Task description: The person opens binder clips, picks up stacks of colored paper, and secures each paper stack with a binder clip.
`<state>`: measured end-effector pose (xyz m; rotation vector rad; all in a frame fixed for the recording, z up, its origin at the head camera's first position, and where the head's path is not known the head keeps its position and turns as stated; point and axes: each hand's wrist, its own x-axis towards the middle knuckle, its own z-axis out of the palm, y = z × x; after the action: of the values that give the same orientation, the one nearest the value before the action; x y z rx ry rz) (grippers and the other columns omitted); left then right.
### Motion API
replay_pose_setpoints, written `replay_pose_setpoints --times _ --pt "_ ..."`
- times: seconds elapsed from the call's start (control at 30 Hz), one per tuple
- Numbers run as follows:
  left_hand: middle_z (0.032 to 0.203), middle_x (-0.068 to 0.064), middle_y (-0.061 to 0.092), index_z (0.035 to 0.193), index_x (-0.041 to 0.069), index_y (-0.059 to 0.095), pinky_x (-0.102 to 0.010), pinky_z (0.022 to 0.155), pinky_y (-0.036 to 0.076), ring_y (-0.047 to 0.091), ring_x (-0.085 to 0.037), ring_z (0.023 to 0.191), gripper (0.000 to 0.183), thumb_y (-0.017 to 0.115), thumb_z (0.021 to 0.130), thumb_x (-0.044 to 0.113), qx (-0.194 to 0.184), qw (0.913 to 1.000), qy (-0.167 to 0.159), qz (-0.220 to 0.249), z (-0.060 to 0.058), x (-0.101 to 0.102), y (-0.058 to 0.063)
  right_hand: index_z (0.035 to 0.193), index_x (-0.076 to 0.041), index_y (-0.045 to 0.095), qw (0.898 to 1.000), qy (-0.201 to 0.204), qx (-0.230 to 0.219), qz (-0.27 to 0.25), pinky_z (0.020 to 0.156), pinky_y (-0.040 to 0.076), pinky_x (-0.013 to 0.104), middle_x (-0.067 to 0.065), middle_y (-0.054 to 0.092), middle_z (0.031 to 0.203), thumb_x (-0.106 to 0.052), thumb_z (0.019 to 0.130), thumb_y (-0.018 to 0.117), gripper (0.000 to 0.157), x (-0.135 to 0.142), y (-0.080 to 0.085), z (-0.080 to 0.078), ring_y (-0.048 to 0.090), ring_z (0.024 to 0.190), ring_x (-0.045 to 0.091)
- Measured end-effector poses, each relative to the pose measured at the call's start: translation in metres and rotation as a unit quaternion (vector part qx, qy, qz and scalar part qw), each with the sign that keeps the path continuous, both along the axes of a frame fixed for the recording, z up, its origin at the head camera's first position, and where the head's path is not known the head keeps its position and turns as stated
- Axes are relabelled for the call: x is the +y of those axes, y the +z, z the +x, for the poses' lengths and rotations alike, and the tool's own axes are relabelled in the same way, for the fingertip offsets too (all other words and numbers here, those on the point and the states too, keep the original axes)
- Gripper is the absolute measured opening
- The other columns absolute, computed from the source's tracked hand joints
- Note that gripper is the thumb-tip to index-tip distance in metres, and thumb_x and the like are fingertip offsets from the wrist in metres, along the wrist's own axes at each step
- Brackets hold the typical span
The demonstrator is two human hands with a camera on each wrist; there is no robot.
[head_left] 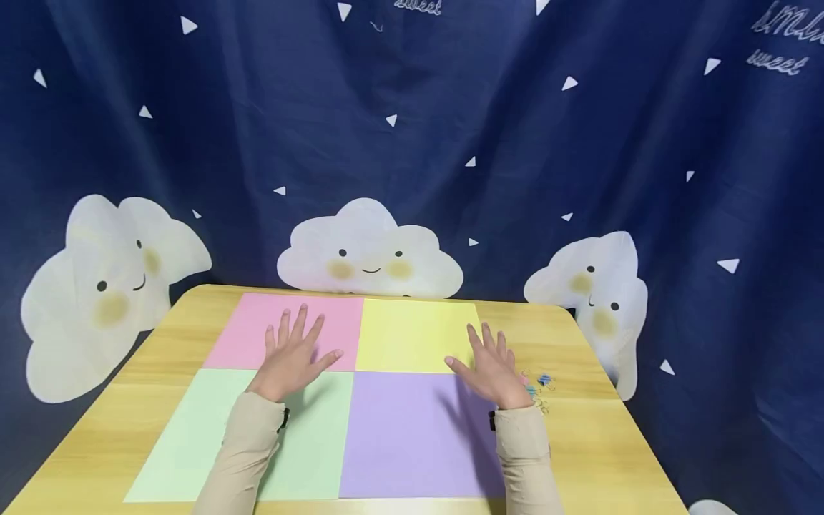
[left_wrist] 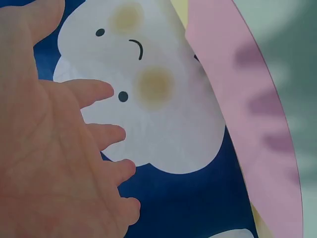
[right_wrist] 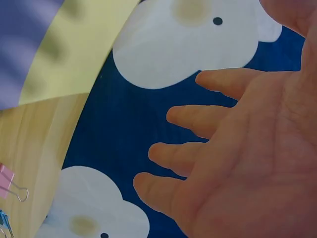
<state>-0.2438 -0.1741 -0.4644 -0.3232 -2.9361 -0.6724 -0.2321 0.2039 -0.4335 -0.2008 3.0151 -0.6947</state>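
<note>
Both hands hover palm down over four-colour sheets on a wooden table, fingers spread and holding nothing. In the head view my left hand (head_left: 291, 361) is above the pink sheet (head_left: 251, 336) and the green sheet (head_left: 187, 443). My right hand (head_left: 492, 368) is over the right edge of the yellow sheet (head_left: 412, 336) and the purple sheet (head_left: 405, 443). Beside the right hand lie several small binder clips; a blue clip (head_left: 545, 379) and a teal clip (head_left: 531, 391) show, and a pink clip (right_wrist: 6, 181) appears in the right wrist view.
The wooden table (head_left: 599, 443) has rounded far corners. Behind it hangs a dark blue curtain (head_left: 412, 157) printed with smiling white clouds and small triangles, close to the table's far edge. Dark bands circle both wrists below beige sleeves (head_left: 241, 450).
</note>
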Motion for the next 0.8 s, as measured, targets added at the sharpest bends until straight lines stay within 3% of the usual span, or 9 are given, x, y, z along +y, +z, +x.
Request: replay_pose_setpoints --times 0.23,0.4,0.8 --pt "0.170 -0.032 0.006 0.160 0.000 0.032 -0.082 0.118 0.003 -0.001 -0.060 0.155 0.087 0.053 0.101 0.061 -0.013 0.9991 0.005 0.040 0.000 -0.018 0.005 0.161 -0.001 0.030 1.000 0.000 0.016 -0.011 0.122 0.017 0.078 0.034 0.019 0.167 -0.048 0.104 0.057 0.079 0.011 0.011 -0.005 0.012 0.152 0.062" --pt "0.169 -0.036 0.006 0.159 -0.002 0.031 -0.082 0.117 0.004 0.000 -0.063 0.153 0.086 0.053 0.102 0.059 -0.027 0.9973 0.013 0.067 0.003 -0.032 0.006 0.161 0.001 0.029 1.000 0.000 0.013 -0.013 0.125 0.016 0.074 0.034 0.020 0.167 -0.048 0.105 0.055 0.079 0.021 0.014 -0.005 0.012 0.152 0.063" --pt "0.164 -0.042 0.013 0.157 -0.009 0.029 -0.082 0.116 0.014 0.011 -0.065 0.149 0.086 0.052 0.104 0.055 -0.049 0.9964 0.038 0.057 0.013 -0.072 0.006 0.160 0.007 0.025 0.998 -0.009 0.001 -0.055 0.128 0.021 0.066 0.035 0.021 0.166 -0.043 0.107 0.053 0.078 0.042 0.016 0.003 0.015 0.156 0.054"
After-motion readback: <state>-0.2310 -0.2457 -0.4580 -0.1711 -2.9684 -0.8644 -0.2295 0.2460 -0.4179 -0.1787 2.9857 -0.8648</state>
